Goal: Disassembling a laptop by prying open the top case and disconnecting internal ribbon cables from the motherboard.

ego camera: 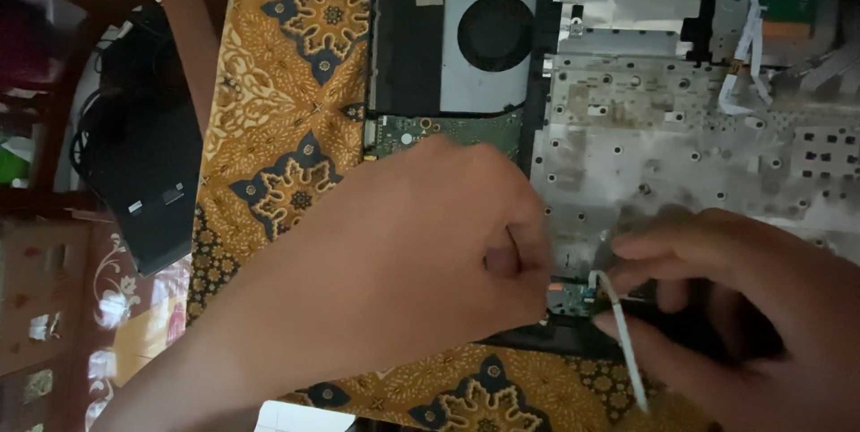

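Curled into a loose fist, left hand (430,244) presses the opened laptop chassis (645,127) near its lower edge; right hand (743,306) pinches the thin white flat ribbon cable (623,342). Ease it straight into the small green connector board (569,296), without kinking it.

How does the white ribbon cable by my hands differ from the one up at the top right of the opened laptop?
The near ribbon cable runs almost straight, one end at a small green board, between the left hand and right hand. The far ribbon cable is folded and looped over the metal plate, with no hand near it. The near one looks narrower. Both are flat and white.
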